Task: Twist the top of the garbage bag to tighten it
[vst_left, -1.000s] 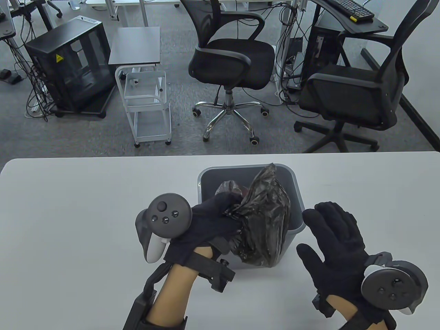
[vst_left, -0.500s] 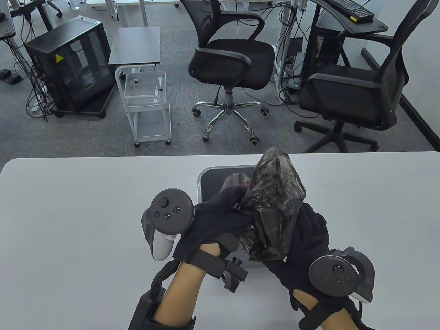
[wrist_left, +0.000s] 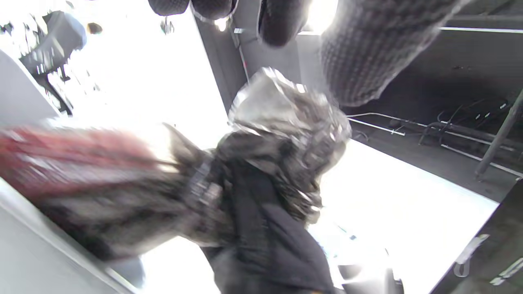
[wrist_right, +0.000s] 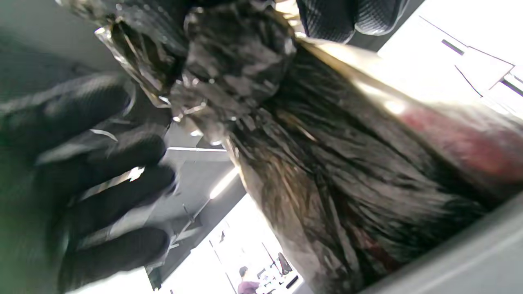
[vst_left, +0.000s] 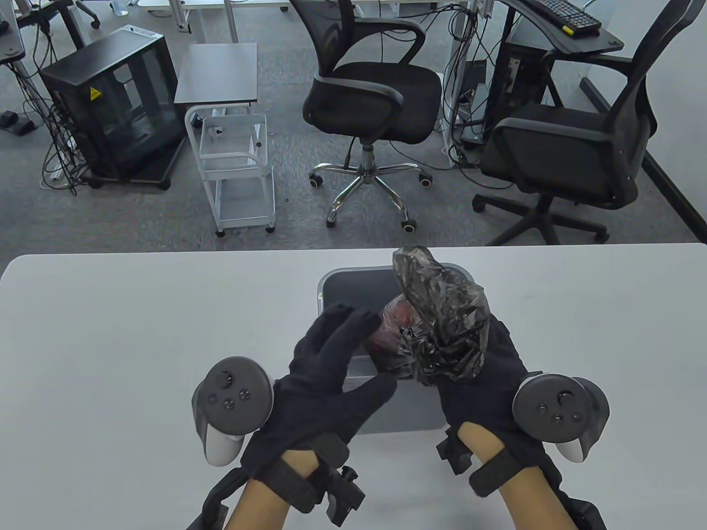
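Over the grey bin [vst_left: 353, 281] on the table [vst_left: 138, 331], my right hand [vst_left: 486, 381] grips the garbage bag [vst_left: 447, 320] neck so the twist holds; my left hand [vst_left: 326, 375], fingers spread, is free to regrip.

Pale grey rounded table [vst_left: 110, 331], grey carpeted floor [vst_left: 287, 221], two black mesh swivel office chairs [vst_left: 370, 94] on castors, white wire-frame trolley [vst_left: 237, 165], black glass-sided cabinet [vst_left: 113, 105], tangled black floor cables [vst_left: 55, 149], black keyboard [vst_left: 566, 14] on dark desk.

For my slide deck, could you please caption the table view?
Right hand grips the gathered top of the black garbage bag over the grey bin; left hand open beside it.
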### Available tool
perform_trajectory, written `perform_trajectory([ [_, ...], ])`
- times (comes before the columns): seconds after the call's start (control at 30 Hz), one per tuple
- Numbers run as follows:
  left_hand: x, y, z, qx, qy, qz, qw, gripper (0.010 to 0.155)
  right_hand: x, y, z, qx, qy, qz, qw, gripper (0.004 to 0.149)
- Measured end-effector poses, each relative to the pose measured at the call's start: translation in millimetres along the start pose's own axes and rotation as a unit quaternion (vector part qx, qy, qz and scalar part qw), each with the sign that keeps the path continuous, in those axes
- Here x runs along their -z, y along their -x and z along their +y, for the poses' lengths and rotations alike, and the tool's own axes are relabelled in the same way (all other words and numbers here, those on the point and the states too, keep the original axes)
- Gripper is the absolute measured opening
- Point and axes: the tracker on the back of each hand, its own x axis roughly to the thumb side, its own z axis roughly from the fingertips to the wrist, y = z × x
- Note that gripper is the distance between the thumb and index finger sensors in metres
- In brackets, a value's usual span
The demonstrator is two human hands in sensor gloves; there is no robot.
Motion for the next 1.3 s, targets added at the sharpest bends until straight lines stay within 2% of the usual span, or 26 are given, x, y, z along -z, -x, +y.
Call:
perform_trajectory([
  [0.1, -10.7, 7.0, -2.3, 0.08, 0.006, 0.013, 0.997, 0.095, 1.7, 2.4, -0.3, 0.007, -0.002, 0.01, 1.0, 0.046],
  [0.2, -9.5, 12.5, -21.8, 0.133, 0.053, 0.037, 0.989, 0.103, 3.2, 2.7, 3.7, 0.018, -0.007, 0.016, 1.0, 0.046],
  [0.27, -2.2, 12.7, -43.1, 0.163, 0.078, 0.044, 0.983, 0.106, 4.1, 1.6, 7.6, 0.025, -0.019, 0.02, 0.999, 0.047],
  [0.37, 12.7, 8.6, -68.4, 0.177, 0.082, 0.045, 0.98, 0.108, 5.5, -0.7, 12.7, 0.034, -0.049, 0.018, 0.998, 0.046],
  [0.47, 29.5, 4.8, -82.1, 0.173, 0.068, 0.046, 0.981, 0.107, 6.3, -2.2, 15.1, 0.044, -0.094, 0.013, 0.995, 0.046],
  [0.5, 34.0, 4.0, -84.3, 0.172, 0.07, 0.046, 0.982, 0.101, 6.4, -1.5, 12.5, 0.041, -0.095, 0.013, 0.995, 0.046],
  [0.6, 45.1, 1.2, -83.9, 0.15, 0.03, 0.04, 0.987, 0.069, 5.2, 2.0, 7.5, 0.065, -0.113, 0.006, 0.991, 0.049],
  [0.63, 49.1, 0.0, -84.5, 0.149, 0.043, 0.038, 0.987, 0.064, 2.8, 3.0, 5.4, 0.074, -0.111, 0.008, 0.991, 0.051],
  [0.87, 65.6, -9.2, -86.3, 0.169, 0.075, 0.04, 0.982, 0.058, -24.3, 6.3, -1.8, 0.07, -0.07, -0.014, 0.995, 0.072],
  [0.93, 68.9, -10.7, -86.8, 0.172, 0.071, 0.039, 0.982, 0.054, -29.9, 5.5, -4.0, 0.068, -0.047, -0.02, 0.996, 0.076],
  [1.03, 72.4, -13.0, -88.3, 0.162, 0.085, 0.04, 0.982, 0.052, -35.1, 4.9, -5.2, 0.052, -0.045, -0.026, 0.997, 0.079],
  [1.1, 73.6, -13.8, -87.4, 0.173, 0.078, 0.038, 0.981, 0.051, -39.1, 5.4, -6.6, 0.053, -0.022, -0.026, 0.998, 0.079],
  [1.13, 73.9, -11.6, -84.0, 0.181, 0.055, 0.046, 0.981, 0.048, -42.0, 5.6, -9.3, 0.045, -0.001, -0.033, 0.998, 0.084],
  [1.2, 76.1, -4.0, -74.3, 0.181, 0.033, 0.055, 0.981, 0.047, -45.3, 8.3, -16.7, 0.031, 0.029, -0.033, 0.999, 0.082],
  [1.27, 77.6, 3.3, -66.0, 0.135, 0.036, 0.066, 0.988, 0.046, -46.2, 12.2, -18.6, 0.02, 0.005, -0.012, 1.0, 0.083],
  [1.3, 78.2, 5.1, -62.3, 0.108, 0.028, 0.069, 0.991, 0.046, -45.4, 14.6, -17.1, 0.011, -0.023, 0.001, 1.0, 0.085],
])
